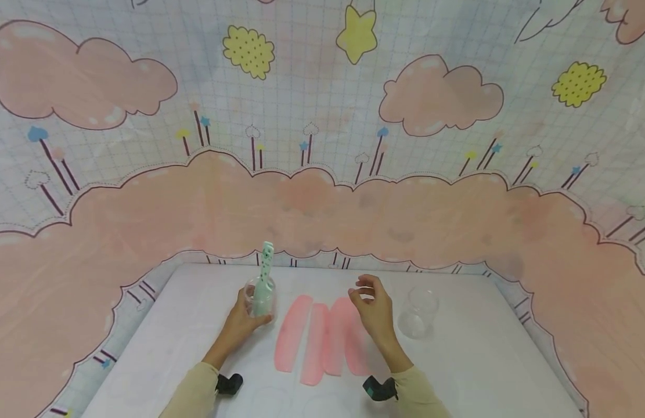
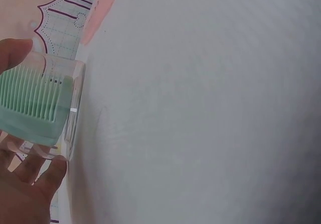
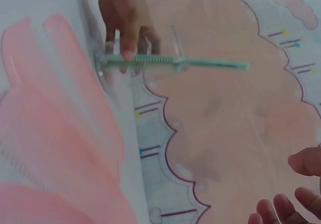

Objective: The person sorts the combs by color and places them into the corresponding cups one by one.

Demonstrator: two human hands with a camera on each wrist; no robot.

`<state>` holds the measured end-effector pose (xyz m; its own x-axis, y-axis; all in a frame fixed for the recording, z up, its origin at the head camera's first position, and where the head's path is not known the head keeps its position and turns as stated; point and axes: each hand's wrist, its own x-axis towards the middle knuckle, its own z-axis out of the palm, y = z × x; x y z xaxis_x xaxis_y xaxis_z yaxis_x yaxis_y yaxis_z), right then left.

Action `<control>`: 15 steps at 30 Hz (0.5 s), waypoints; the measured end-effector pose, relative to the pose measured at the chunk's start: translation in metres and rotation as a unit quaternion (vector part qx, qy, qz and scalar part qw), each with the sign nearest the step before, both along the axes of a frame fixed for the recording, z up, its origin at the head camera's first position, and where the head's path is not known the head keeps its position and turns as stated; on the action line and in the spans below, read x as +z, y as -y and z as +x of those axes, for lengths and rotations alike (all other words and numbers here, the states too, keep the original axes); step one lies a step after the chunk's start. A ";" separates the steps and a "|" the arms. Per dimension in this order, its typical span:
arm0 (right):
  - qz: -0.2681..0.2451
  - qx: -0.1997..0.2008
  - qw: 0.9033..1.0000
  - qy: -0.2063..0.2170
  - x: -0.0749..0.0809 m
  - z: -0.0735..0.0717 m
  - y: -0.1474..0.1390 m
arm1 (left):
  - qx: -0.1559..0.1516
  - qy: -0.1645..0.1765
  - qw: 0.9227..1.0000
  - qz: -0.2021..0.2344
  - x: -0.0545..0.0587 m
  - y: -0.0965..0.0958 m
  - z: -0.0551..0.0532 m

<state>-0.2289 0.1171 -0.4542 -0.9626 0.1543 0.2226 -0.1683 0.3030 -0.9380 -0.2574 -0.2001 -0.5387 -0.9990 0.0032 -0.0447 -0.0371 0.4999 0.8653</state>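
My left hand (image 1: pixel 238 319) grips a clear plastic cup (image 2: pixel 74 108) from its left side, thumb at the near side and fingers behind. Inside that cup a mint-green comb (image 1: pixel 266 270) stands teeth-end down, its dotted handle rising well above the rim. The comb's wide teeth show through the cup wall in the left wrist view. My right hand (image 1: pixel 377 310) hovers above the rightmost of several pink combs (image 1: pixel 293 334), fingers loosely bent with nothing in them. These pink combs lie side by side on the white table between my hands, the right ones overlapping.
A second clear cup (image 1: pixel 416 322) stands to the right of my right hand on the white table (image 1: pixel 474 348). Behind the table hangs a patterned cloth (image 1: pixel 322 215) with clouds and stars. Dark wrist devices (image 1: pixel 379 389) sit at both sleeves.
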 end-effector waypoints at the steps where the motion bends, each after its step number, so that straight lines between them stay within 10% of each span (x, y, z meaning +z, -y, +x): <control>1: 0.004 -0.002 1.000 -0.003 -0.004 -0.002 -0.005 | 0.001 0.000 1.000 0.001 -0.001 0.000 0.000; 15: 0.025 -0.024 0.993 -0.109 0.040 0.026 -0.054 | -0.004 0.010 1.000 0.001 0.001 0.000 0.000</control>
